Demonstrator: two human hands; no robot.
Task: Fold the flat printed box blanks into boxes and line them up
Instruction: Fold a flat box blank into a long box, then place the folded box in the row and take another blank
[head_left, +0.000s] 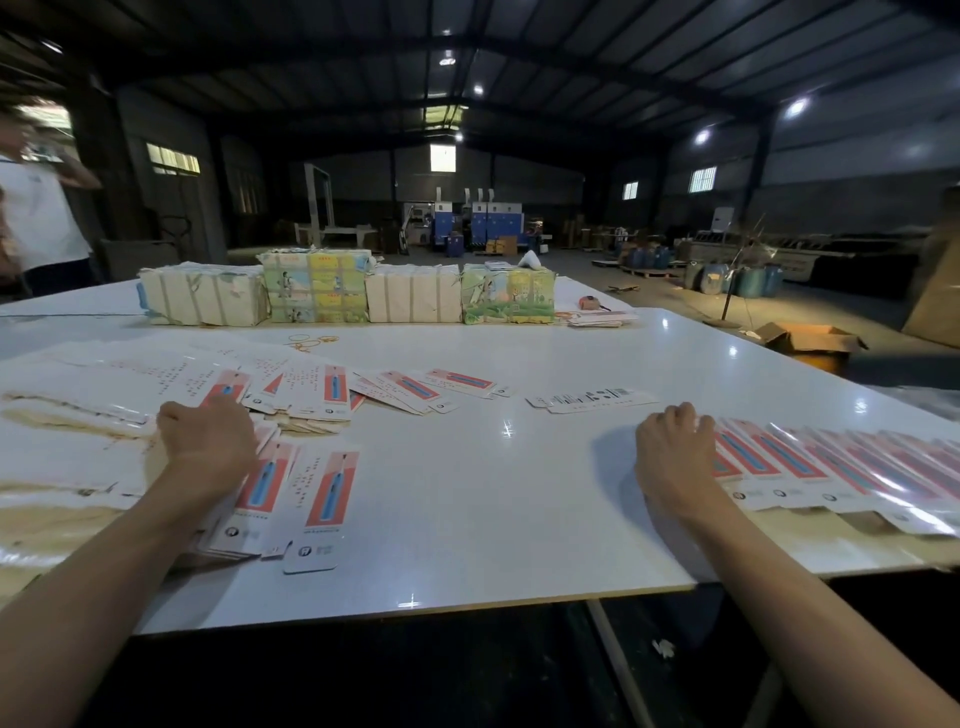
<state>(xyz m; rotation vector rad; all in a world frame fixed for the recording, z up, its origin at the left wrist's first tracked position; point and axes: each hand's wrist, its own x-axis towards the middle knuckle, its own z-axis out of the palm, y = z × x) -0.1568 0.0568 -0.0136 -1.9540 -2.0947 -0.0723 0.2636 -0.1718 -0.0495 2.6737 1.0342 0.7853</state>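
Cardboard blanks (327, 488) — left hand (208, 441), right hand (675, 457) touching.

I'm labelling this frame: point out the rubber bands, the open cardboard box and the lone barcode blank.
rubber bands (311, 343): head view, middle of the loops.
cardboard box (818, 358): head view, its front wall.
barcode blank (592, 401): head view, its printed middle.

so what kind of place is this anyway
Most likely a printing or packaging factory floor: a big hall under a high metal roof, blue machines at the far end, and tied bundles of printed sheets on the white worktable along with loose flat box blanks.
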